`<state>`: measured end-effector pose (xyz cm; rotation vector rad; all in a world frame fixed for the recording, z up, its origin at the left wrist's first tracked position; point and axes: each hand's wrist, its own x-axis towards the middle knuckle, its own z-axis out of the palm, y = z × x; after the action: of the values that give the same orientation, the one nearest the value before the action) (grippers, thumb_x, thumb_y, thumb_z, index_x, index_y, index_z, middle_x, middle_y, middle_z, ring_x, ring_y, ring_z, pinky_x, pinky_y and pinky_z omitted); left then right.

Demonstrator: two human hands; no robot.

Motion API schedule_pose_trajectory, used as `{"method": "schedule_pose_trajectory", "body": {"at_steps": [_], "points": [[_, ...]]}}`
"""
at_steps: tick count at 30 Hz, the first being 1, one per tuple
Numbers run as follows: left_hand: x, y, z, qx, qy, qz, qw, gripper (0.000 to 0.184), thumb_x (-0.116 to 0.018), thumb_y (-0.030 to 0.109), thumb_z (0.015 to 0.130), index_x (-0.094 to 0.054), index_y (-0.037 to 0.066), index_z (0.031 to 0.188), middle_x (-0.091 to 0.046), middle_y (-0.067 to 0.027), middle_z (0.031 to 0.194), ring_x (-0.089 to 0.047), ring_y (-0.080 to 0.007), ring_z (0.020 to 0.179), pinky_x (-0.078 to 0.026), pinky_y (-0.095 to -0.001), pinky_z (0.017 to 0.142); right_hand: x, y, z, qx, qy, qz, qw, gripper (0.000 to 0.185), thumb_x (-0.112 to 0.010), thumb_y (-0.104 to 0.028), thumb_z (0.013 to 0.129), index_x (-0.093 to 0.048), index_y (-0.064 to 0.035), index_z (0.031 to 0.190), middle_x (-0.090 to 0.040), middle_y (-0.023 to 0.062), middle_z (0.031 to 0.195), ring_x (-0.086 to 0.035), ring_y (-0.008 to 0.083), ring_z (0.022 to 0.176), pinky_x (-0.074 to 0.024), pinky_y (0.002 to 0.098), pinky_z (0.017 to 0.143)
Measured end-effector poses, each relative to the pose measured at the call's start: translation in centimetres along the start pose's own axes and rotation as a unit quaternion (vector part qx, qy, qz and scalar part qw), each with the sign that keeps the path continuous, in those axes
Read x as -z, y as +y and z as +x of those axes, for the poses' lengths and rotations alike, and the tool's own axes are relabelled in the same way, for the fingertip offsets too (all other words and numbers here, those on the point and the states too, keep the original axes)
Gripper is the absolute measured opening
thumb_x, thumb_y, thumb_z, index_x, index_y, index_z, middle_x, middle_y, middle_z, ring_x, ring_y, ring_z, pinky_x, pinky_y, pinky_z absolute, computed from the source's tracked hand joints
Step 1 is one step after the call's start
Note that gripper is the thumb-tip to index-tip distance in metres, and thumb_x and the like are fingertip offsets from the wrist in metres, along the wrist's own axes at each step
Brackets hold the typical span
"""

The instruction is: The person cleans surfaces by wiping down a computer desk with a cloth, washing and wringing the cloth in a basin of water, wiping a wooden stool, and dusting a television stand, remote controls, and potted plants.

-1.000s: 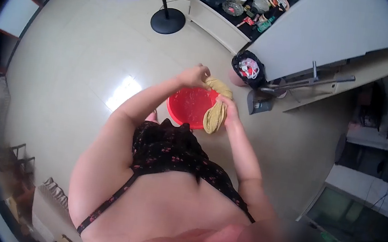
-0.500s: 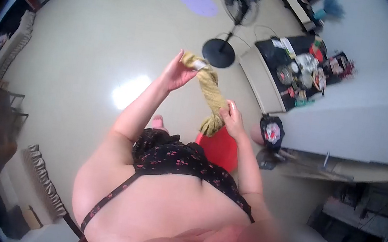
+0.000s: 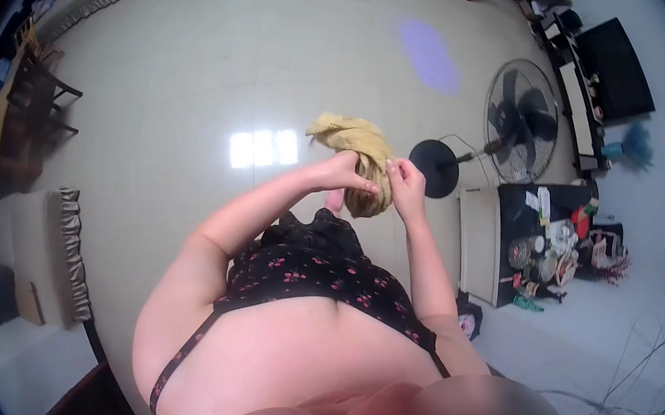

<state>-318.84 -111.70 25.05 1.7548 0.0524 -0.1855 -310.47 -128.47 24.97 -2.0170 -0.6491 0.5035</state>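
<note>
A mustard-yellow cloth (image 3: 350,136), bunched and partly opened out, hangs in front of my body between my two hands. My left hand (image 3: 339,173) grips its lower left part, the thumb in front and the other fingers hidden in the folds. On the other side, my right hand (image 3: 406,188) pinches the cloth's right edge between thumb and fingers. One end of the fabric flops out to the upper left, while a rounded fold droops below the hands. I cannot tell whether it is a garment or a towel.
A black standing fan (image 3: 520,119) stands on the tiled floor at the right. Beside it is a cabinet (image 3: 479,244) crowded with jars and bottles, with a television (image 3: 617,70) beyond. A dark wooden chair (image 3: 41,94) and a ruffled-cover seat (image 3: 57,255) are at the left.
The twisted, stretched cloth is now loosened and bunched, and my hands have come closer together. My view has shifted; the red bucket below the cloth is no longer seen.
</note>
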Motion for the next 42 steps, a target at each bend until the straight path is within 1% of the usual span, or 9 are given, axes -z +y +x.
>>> {"method": "schedule_pose_trajectory", "body": {"at_steps": [4,11,13,20,26,30,32,35,42], "points": [[6.9,-3.4,8.2,0.066,0.022,-0.122,0.990,0.049,-0.065,0.038,0.076,-0.057,-0.004,0.100,-0.060,-0.0072,0.084,-0.055,-0.0134,0.077,-0.044,-0.0265,0.069,1.7,-1.0,10.7,-0.032,0.007,0.450,0.892,0.032,-0.049,-0.026,0.090,-0.053,0.0029,0.103,-0.060,0.0088,0.096,-0.057,0.0144,0.085,-0.0468,0.0267,0.076],[21.8,-4.7,21.1,0.188,0.141,-0.129,0.963,0.045,-0.056,0.037,0.082,-0.057,-0.002,0.104,-0.063,-0.0087,0.088,-0.060,-0.0197,0.074,-0.047,-0.0345,0.068,11.3,-7.6,30.2,-0.022,-0.028,0.674,0.738,0.043,-0.043,-0.036,0.092,-0.044,-0.0013,0.118,-0.053,0.0111,0.112,-0.054,0.0231,0.101,-0.0455,0.0366,0.087],[25.5,-3.9,24.0,0.193,0.098,0.349,0.912,0.050,-0.056,0.039,0.082,-0.054,-0.002,0.110,-0.063,-0.0159,0.094,-0.061,-0.0300,0.086,-0.047,-0.0400,0.076,12.6,-8.1,36.7,0.096,-0.121,0.682,0.715,0.049,-0.039,-0.042,0.091,-0.040,-0.0038,0.122,-0.051,0.0123,0.115,-0.053,0.0268,0.104,-0.0458,0.0398,0.087],[31.2,1.0,39.9,-0.113,0.096,0.141,0.979,0.063,-0.062,0.037,0.079,-0.040,0.000,0.125,-0.049,-0.0204,0.121,-0.047,-0.0308,0.112,-0.037,-0.0364,0.094,11.9,-11.0,55.5,0.066,-0.201,0.620,0.755,0.042,-0.039,-0.036,0.093,-0.045,-0.0015,0.116,-0.055,0.0091,0.109,-0.054,0.0206,0.101,-0.0476,0.0349,0.083],[39.9,2.9,54.8,-0.153,0.080,0.005,0.985,0.053,-0.059,0.027,0.083,-0.039,0.002,0.126,-0.049,-0.0131,0.121,-0.046,-0.0231,0.112,-0.037,-0.0338,0.094,14.6,-8.4,73.3,0.139,-0.207,0.563,0.788,0.078,-0.046,-0.058,0.080,-0.030,0.0012,0.129,-0.042,0.0118,0.127,-0.041,0.0211,0.118,-0.0330,0.0349,0.100],[45.3,2.6,65.5,-0.110,0.021,-0.094,0.989,0.041,-0.042,0.037,0.092,-0.048,0.005,0.116,-0.054,-0.0012,0.094,-0.049,-0.0087,0.080,-0.042,-0.0243,0.066,15.7,-4.1,81.2,0.105,-0.114,0.485,0.861,0.074,-0.059,-0.040,0.082,-0.024,-0.0012,0.134,-0.037,0.0096,0.132,-0.035,0.0182,0.122,-0.0305,0.0330,0.100],[46.8,2.3,70.7,-0.071,0.030,-0.158,0.984,0.044,-0.037,0.044,0.092,-0.050,0.006,0.113,-0.054,-0.0002,0.090,-0.047,-0.0094,0.075,-0.041,-0.0246,0.064,16.5,-2.0,83.5,0.093,-0.054,0.142,0.984,0.068,-0.065,-0.025,0.080,-0.029,-0.0008,0.132,-0.040,0.0105,0.130,-0.037,0.0182,0.121,-0.0312,0.0328,0.100],[49.4,0.9,77.7,-0.011,-0.011,-0.119,0.993,0.043,-0.036,0.044,0.092,-0.053,0.005,0.099,-0.052,0.0005,0.080,-0.046,-0.0082,0.070,-0.041,-0.0245,0.062,19.5,2.2,86.6,-0.098,-0.139,0.302,0.938,0.058,-0.067,-0.013,0.076,-0.039,0.0011,0.125,-0.048,0.0117,0.122,-0.045,0.0182,0.114,-0.0362,0.0318,0.095],[59.5,1.0,93.5,0.032,0.062,-0.052,0.996,0.043,-0.048,0.044,0.088,-0.059,0.004,0.080,-0.055,0.0003,0.067,-0.052,-0.0103,0.064,-0.042,-0.0260,0.059,30.2,13.9,99.3,-0.067,0.069,0.395,0.914,0.041,-0.065,-0.008,0.075,-0.050,0.0031,0.112,-0.060,0.0096,0.100,-0.058,0.0165,0.092,-0.0453,0.0286,0.082]]}}
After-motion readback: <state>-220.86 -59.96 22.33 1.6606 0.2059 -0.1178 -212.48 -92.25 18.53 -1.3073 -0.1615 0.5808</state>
